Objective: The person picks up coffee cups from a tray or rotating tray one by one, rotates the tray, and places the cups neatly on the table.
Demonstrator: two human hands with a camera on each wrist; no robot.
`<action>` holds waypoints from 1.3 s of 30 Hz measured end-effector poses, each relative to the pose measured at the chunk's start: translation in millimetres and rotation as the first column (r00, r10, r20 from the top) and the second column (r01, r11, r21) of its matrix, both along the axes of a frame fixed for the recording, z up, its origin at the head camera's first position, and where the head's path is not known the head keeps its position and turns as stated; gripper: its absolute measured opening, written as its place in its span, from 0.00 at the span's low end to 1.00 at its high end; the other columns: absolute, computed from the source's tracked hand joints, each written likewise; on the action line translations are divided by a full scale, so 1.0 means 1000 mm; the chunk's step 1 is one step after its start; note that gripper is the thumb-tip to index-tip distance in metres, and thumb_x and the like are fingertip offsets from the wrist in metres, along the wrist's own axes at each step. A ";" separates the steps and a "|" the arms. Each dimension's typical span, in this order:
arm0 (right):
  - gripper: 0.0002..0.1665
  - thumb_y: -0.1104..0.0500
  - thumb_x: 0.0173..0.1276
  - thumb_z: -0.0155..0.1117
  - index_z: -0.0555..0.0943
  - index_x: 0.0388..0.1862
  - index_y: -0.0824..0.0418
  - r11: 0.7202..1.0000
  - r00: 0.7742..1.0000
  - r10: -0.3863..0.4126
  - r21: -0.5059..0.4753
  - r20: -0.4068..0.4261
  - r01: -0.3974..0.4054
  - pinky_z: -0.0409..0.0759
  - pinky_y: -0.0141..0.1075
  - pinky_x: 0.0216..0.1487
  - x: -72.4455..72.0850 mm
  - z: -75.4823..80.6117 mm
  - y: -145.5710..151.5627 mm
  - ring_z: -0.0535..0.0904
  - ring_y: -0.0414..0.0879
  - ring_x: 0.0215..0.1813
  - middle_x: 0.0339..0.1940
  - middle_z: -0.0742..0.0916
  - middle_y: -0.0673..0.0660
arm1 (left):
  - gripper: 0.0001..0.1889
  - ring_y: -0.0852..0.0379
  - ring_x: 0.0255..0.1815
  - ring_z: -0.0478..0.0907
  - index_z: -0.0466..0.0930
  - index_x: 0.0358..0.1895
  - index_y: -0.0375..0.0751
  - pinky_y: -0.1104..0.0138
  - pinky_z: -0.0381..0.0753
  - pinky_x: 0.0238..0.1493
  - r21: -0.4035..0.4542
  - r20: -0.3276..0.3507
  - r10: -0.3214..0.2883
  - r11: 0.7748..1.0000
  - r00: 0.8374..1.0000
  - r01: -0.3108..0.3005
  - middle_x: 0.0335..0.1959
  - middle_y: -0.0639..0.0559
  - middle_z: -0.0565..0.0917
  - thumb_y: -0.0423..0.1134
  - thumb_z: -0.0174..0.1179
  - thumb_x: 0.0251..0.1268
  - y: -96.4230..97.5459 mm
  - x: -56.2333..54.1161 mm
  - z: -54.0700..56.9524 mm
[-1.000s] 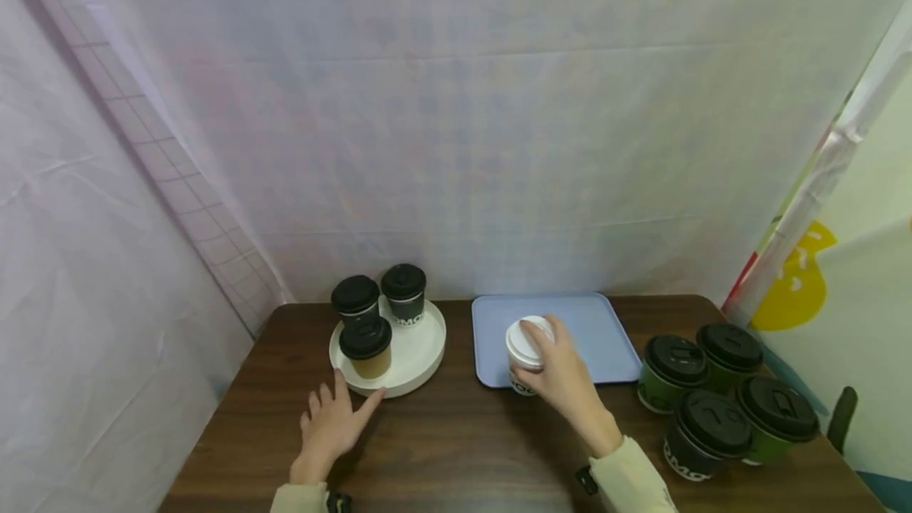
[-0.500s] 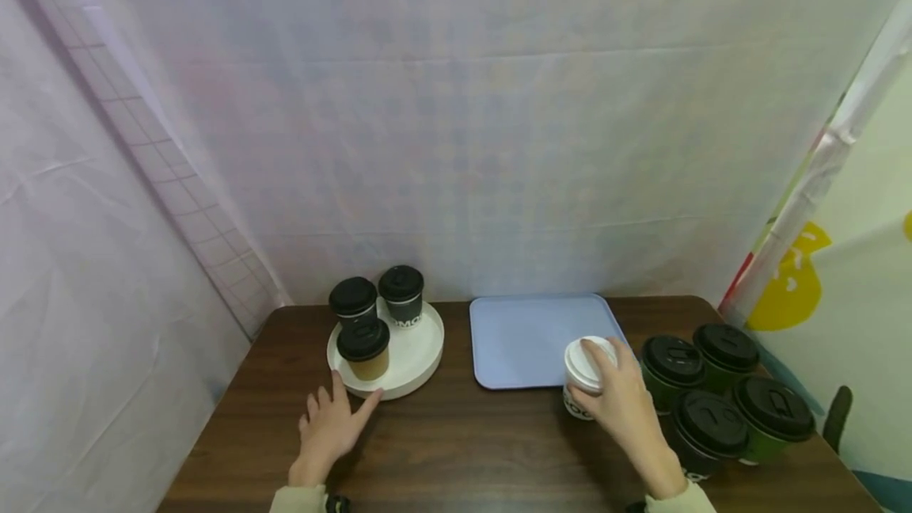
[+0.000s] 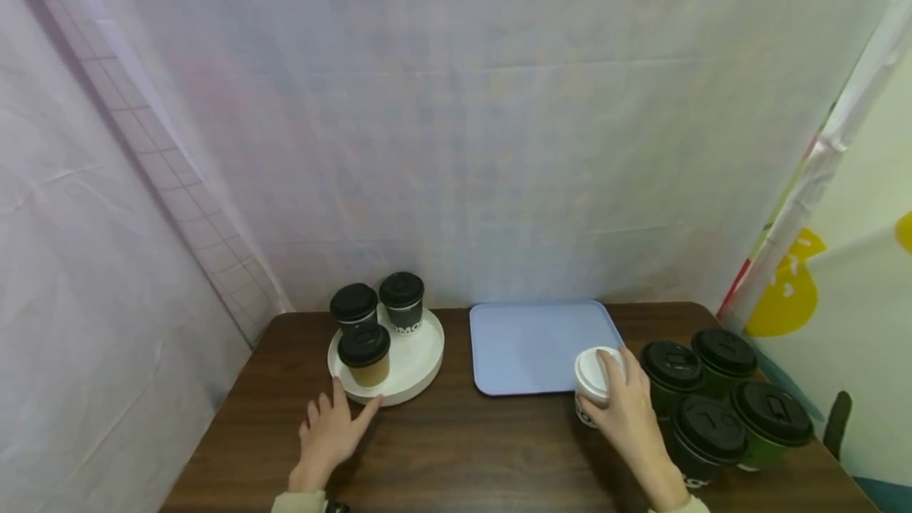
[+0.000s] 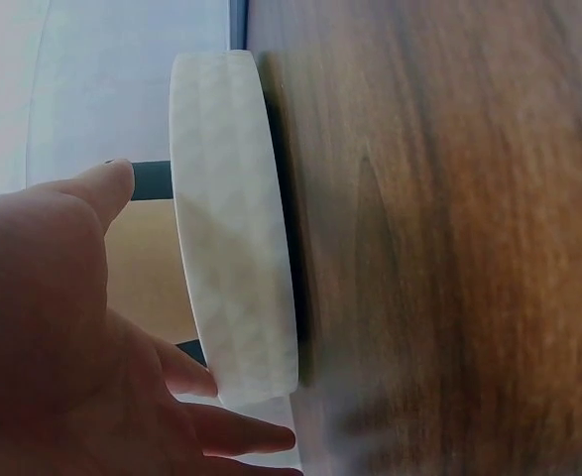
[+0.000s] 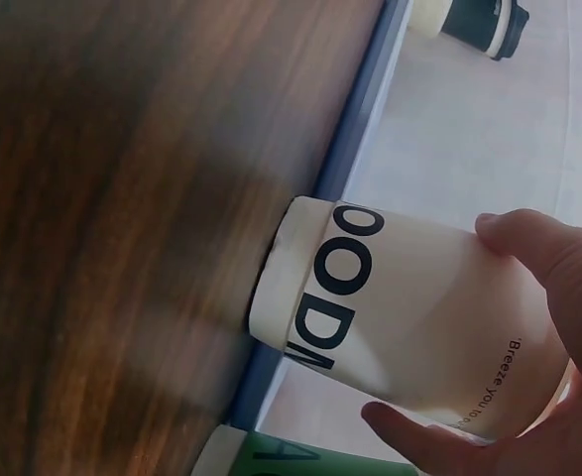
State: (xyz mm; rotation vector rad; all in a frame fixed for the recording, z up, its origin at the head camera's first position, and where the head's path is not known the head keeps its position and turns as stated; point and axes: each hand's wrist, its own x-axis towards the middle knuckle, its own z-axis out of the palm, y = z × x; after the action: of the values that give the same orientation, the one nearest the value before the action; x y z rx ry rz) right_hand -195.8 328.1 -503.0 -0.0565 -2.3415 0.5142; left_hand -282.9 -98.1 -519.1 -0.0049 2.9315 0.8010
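My right hand (image 3: 630, 418) grips a white paper cup (image 5: 419, 307) with a white lid, fingers and thumb around its upper part. The cup is upright at the near right corner of the blue rectangular tray (image 3: 534, 347); its base is at or just above the table, I cannot tell which. My left hand (image 3: 328, 438) has its fingers spread beside the near rim of a round white tray (image 4: 233, 228). On that round tray stand a tan cup (image 3: 370, 372) with a black lid and two dark cups, one (image 3: 403, 315) at the back.
Several larger cups with black lids stand close to the right hand, including a green one (image 3: 769, 422) and a dark one (image 3: 701, 450). The brown wooden table (image 3: 456, 450) ends at a pale curtain (image 3: 456, 141) behind the trays.
My right hand has carried the white cup rightward and nearer, from the blue tray's front edge to its near right corner. My left hand stays by the round tray.
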 end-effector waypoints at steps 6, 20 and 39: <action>0.50 0.59 0.46 0.87 0.73 0.68 0.64 0.999 0.996 -0.047 0.008 0.075 0.047 0.82 0.72 0.36 0.005 0.003 -0.001 0.69 0.78 0.66 0.71 0.70 0.77 | 0.63 0.13 0.78 0.45 0.40 0.82 0.24 0.22 0.53 0.71 0.003 -0.001 0.004 1.000 1.000 -0.004 0.76 0.11 0.51 0.80 0.43 0.67 0.000 0.000 -0.001; 0.58 0.47 0.46 0.86 0.70 0.72 0.67 0.988 0.990 -0.137 0.069 0.033 0.135 0.74 0.78 0.52 0.029 0.057 -0.054 0.62 0.80 0.72 0.72 0.70 0.79 | 0.61 0.13 0.78 0.46 0.39 0.82 0.26 0.22 0.55 0.70 0.016 -0.009 0.006 1.000 1.000 -0.006 0.76 0.11 0.52 0.79 0.43 0.69 -0.001 0.001 -0.005; 0.48 0.45 0.61 0.78 0.71 0.74 0.64 0.864 0.864 0.477 0.096 0.162 -0.495 0.81 0.60 0.65 -0.088 0.030 -0.205 0.74 0.69 0.71 0.72 0.75 0.74 | 0.57 0.11 0.74 0.55 0.54 0.78 0.21 0.23 0.62 0.66 0.043 -0.072 0.024 0.999 0.997 -0.021 0.71 0.11 0.62 0.75 0.45 0.71 0.019 0.019 0.000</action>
State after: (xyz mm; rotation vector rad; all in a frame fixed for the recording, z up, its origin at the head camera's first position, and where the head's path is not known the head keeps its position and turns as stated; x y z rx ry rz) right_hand -283.3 122.8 -473.0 0.6000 -2.5155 0.6062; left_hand -263.9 -78.7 -519.5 -0.0053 2.9870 0.8839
